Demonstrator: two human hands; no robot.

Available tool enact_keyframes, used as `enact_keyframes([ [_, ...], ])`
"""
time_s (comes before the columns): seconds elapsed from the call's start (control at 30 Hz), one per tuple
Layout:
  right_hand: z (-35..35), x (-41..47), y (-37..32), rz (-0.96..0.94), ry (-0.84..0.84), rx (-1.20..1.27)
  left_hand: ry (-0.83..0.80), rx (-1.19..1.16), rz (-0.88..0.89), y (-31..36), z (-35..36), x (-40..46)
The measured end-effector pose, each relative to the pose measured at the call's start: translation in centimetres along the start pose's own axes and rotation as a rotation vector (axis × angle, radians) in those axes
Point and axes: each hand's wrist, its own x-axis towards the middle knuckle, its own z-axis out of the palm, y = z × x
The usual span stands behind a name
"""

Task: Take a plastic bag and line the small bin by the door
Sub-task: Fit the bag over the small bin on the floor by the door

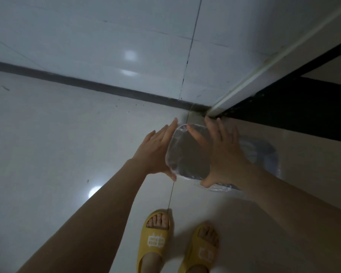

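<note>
Two yellow slippers (pixel 177 243) bottom centre. One small bin (pixel 187 152) mid-frame near door corner, one clear plastic bag (pixel 264 154) over its rim, slack trailing right. Left hand (pixel 156 148), right hand (pixel 222 152): fingers spread flat on the rim. Risk: thin film slips off or tears.

Clear bag (pixel 220 187); yellow slippers (pixel 156 237); dark skirting (pixel 87 83)
</note>
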Motion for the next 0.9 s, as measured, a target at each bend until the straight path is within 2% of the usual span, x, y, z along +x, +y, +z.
enact_keyframes([
  [0.07, -0.7, -0.1, 0.0, 0.000, -0.032, 0.047, -0.003, 0.125, -0.045, 0.3, -0.1, -0.2],
  [0.2, -2.1, -2.9, 2.2, 0.089, 0.027, 0.311, 0.036, 0.136, -0.079, 0.6, -2.5, -2.3],
  [0.33, -1.3, -8.4, 6.6, 0.168, -0.025, 0.292, 0.074, 0.222, 0.080, 2.8, -5.0, -2.5],
  [0.43, 0.1, -10.4, 8.0, 0.217, -0.063, 0.293, -0.007, 0.357, 0.186, 6.8, -4.3, 0.2],
  [0.6, 2.0, -9.7, 9.3, 0.173, -0.029, 0.296, -0.103, 0.474, 0.104, 7.4, -3.1, 2.3],
  [0.77, 4.1, -9.8, 10.9, 0.099, 0.093, 0.410, -0.194, 0.447, 0.157, 5.3, -3.5, 2.3],
  [0.9, 5.5, -9.8, 11.5, 0.058, 0.196, 0.489, -0.190, 0.381, 0.159, 4.4, -3.1, 2.1],
])
